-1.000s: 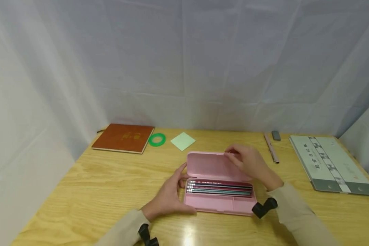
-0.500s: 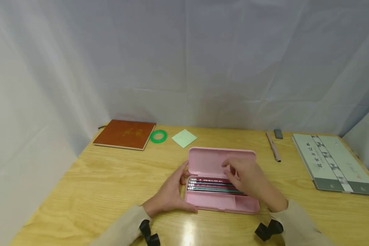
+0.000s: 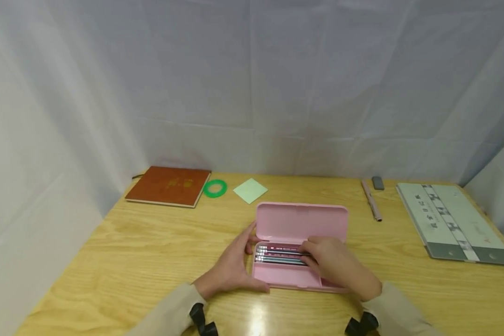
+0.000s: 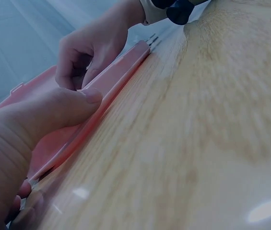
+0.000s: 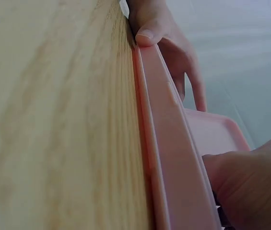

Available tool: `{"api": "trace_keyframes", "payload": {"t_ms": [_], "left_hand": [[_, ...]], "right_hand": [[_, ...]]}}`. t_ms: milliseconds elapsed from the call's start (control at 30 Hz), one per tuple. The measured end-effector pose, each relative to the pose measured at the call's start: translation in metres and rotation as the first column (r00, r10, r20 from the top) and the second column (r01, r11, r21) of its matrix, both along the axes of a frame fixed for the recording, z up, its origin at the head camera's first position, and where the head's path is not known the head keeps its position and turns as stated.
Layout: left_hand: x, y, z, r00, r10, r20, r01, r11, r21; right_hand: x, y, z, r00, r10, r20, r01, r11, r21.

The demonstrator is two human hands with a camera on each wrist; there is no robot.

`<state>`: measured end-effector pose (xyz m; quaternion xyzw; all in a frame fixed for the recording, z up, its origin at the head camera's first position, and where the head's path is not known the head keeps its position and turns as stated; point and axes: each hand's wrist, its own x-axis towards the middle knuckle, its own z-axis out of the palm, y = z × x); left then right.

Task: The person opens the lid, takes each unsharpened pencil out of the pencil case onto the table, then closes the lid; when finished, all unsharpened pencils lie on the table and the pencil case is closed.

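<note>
A pink pencil case [image 3: 283, 276] lies on the wooden table with its lid [image 3: 301, 221] raised at the back. Several pencils [image 3: 277, 254] with silvery ends fill its rear compartment. My left hand [image 3: 232, 267] holds the case's left end, thumb along the front wall and fingers behind, as the left wrist view also shows. Bent fingers of my right hand [image 3: 337, 262] reach down onto the pencils' right part. Their tips are hidden inside the case, so whether they pinch a pencil does not show. In the right wrist view, the case's front wall [image 5: 171, 139] hides the pencils.
Along the table's back lie a brown notebook [image 3: 170, 185], a green ring [image 3: 215, 188], a pale green sticky note pad [image 3: 250, 191], a pinkish pen [image 3: 371, 200] and a grey eraser [image 3: 377, 183]. A grey-green book [image 3: 453, 219] lies at right. A white curtain [image 3: 252, 93] hangs behind.
The lid has tipped further back and my right hand has let go of its edge. That hand has come down toward me to the pencils. My left hand stays on the case.
</note>
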<state>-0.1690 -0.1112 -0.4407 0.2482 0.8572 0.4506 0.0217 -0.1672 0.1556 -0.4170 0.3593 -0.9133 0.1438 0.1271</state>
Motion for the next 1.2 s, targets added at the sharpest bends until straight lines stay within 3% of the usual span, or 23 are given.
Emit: {"api": "trace_keyframes", "payload": {"t_ms": [200,300,400,533,767,1033,1200], "left_hand": [[-0.001,-0.001,0.0,1.0,-0.006,-0.002,0.006,1.0,-0.005],[-0.002,-0.001,0.001,1.0,-0.009,-0.001,0.009,1.0,-0.007],[-0.002,-0.002,0.001,1.0,-0.01,-0.002,0.01,1.0,-0.011],[-0.002,-0.001,0.001,1.0,-0.017,-0.005,0.017,1.0,-0.01],[-0.002,0.0,-0.001,1.0,-0.009,-0.011,0.009,1.0,-0.022],[-0.001,0.0,-0.001,1.0,0.005,-0.007,-0.005,0.999,-0.032],[-0.001,0.0,-0.003,1.0,-0.003,-0.01,0.003,1.0,-0.012]], "right_hand": [[-0.002,-0.002,0.003,0.986,-0.065,0.154,0.065,0.998,0.005],[-0.003,-0.001,0.005,0.981,-0.069,0.182,0.07,0.998,0.002],[-0.003,0.0,0.007,0.986,-0.068,0.15,0.072,0.997,-0.022],[0.003,0.01,0.012,0.994,-0.098,0.045,0.101,0.993,-0.057],[0.016,0.07,0.012,0.988,-0.151,-0.012,0.147,0.976,-0.161],[0.039,0.157,-0.008,0.971,-0.206,0.12,0.228,0.95,-0.215],[0.044,0.177,-0.017,0.963,-0.236,0.131,0.259,0.946,-0.196]]}}
